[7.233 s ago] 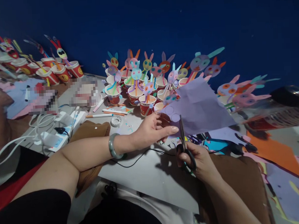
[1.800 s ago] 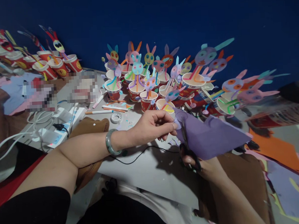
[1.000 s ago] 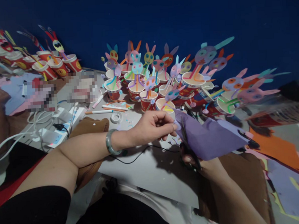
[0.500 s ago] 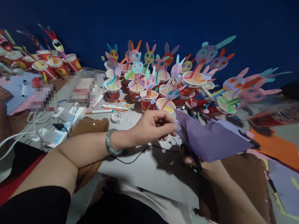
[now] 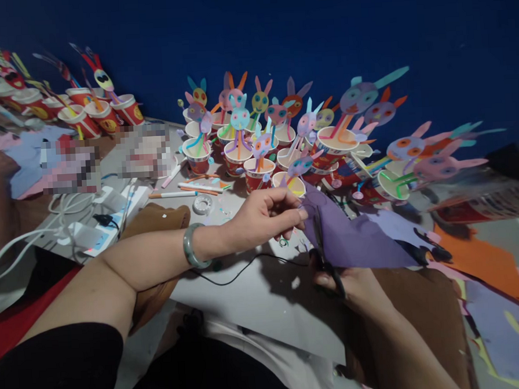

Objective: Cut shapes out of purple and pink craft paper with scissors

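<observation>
A thin sheet of purple paper (image 5: pixel 360 241) is held above the pale grey desk (image 5: pixel 251 293), between the front edge and the cups standing toward the back edge. Its left margin is pinched between the thumb and fingers of the left hand (image 5: pixel 272 217), whose wrist is ringed by a grey-green bangle (image 5: pixel 194 246). The black-handled metal scissors (image 5: pixel 320 243) are gripped by the right hand (image 5: pixel 345 286), with the blades upright against the paper, beside a faint round outline. Red-and-white paper cups (image 5: pixel 260 179) are crowded toward the back edge, topped by long-eared, multicoloured paper figures (image 5: pixel 240 119). A round white tape roll (image 5: pixel 202 205) is placed left of the left hand, near a white-and-orange pen (image 5: pixel 172 194). A folded brown cloth (image 5: pixel 160 219) is seen under the left forearm; farther right, bright orange paper (image 5: pixel 484 258) is spread on the desk.
</observation>
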A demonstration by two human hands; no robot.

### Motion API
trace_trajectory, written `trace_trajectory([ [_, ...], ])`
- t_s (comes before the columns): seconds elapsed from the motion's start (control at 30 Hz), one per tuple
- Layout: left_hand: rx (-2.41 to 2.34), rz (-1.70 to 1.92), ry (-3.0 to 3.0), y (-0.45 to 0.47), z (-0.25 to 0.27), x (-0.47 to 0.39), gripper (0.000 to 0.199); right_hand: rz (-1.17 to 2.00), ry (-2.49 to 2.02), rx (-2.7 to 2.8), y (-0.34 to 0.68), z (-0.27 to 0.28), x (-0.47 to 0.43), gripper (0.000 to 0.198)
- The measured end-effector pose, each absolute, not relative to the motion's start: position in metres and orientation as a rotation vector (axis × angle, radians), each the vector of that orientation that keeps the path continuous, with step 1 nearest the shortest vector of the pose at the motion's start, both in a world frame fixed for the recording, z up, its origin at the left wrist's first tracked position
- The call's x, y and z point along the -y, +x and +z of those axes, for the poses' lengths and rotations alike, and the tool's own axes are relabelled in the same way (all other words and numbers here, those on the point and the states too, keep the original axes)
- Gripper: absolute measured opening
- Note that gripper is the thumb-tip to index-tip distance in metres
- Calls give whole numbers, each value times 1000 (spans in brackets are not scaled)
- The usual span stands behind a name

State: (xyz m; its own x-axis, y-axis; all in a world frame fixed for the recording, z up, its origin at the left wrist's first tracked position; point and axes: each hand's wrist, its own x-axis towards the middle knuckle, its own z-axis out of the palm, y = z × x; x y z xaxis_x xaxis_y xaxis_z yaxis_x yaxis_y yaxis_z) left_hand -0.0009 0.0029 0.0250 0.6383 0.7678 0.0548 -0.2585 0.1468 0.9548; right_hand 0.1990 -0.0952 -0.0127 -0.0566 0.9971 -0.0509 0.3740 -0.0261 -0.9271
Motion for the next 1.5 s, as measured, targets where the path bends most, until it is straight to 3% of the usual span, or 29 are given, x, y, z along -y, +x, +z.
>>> trace_trajectory([
  [0.17, -546, 880, 1252, -4, 25, -10, 16, 1321, -1595, 1509, 196, -3, 97, 48],
  [0.37, -601, 953, 1382, -1, 19, -19, 14, 1501, -1421, 1584, 201, 4, 98, 57],
  [0.67, -654, 983, 1613, -1, 11, -21, 13, 1301, -1547, 1608, 203, 4, 96, 60],
  [1.23, -620, 828, 1640, -3, 14, -19, 11, 1319, -1576, 1524, 209, -8, 97, 41],
  [1.5, -590, 707, 1582, -1, 16, -16, 12, 1297, -1621, 1537, 208, -5, 94, 42],
])
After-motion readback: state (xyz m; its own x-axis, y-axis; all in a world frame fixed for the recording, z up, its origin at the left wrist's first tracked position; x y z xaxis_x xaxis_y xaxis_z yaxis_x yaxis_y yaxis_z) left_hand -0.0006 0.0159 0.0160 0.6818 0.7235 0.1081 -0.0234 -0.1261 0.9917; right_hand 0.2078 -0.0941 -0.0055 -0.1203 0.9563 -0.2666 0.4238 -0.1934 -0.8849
